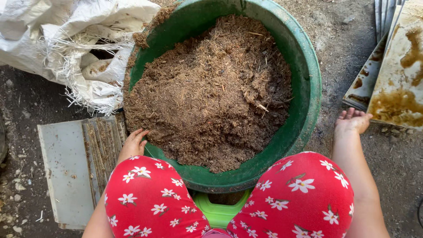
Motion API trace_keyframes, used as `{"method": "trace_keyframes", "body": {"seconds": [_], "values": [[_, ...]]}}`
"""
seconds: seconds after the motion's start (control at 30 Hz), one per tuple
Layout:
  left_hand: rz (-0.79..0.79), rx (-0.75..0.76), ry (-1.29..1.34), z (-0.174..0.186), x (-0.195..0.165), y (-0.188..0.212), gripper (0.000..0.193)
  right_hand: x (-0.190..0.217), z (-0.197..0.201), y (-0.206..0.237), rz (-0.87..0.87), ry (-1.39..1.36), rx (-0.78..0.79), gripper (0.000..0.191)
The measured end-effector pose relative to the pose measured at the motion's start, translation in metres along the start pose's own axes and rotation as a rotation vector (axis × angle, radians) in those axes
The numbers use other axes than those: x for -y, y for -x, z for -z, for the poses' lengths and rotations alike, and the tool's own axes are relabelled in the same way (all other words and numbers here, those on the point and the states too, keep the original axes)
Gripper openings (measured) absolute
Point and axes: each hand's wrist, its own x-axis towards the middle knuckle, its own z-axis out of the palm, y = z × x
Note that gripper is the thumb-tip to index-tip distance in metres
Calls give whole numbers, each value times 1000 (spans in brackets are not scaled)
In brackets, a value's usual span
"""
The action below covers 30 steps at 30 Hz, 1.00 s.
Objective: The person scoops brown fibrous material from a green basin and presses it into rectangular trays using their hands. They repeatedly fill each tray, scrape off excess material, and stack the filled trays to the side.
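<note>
Green tub (308,88) holds brown fibre (211,92); left hand (133,143) touches its rim, right hand (351,121) open.

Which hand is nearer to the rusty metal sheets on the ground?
Right. The right hand hangs open, palm up, just beside the rusty metal sheets; the left hand rests on the green tub's far rim.

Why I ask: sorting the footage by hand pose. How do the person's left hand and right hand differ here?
The left hand rests against the rim of the green tub, fingers bent; the right hand hangs apart from the tub over the dirt ground, palm up and loosely open. Both are bare and hold nothing.
</note>
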Motion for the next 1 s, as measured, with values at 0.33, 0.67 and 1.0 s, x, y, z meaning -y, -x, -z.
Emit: {"method": "trace_keyframes", "body": {"seconds": [0.33, 0.67, 1.0], "values": [[30, -9, 46, -5, 5, -1, 40, 64, 11, 0, 326, -119, -14, 25], [25, 3, 86, -21, 29, -11, 45, 99, -52, 10, 158, -113, -81, 22], [36, -19, 166, -23, 26, -6, 47, 63, -55, 32, -10, 663, 473, 23]]}}
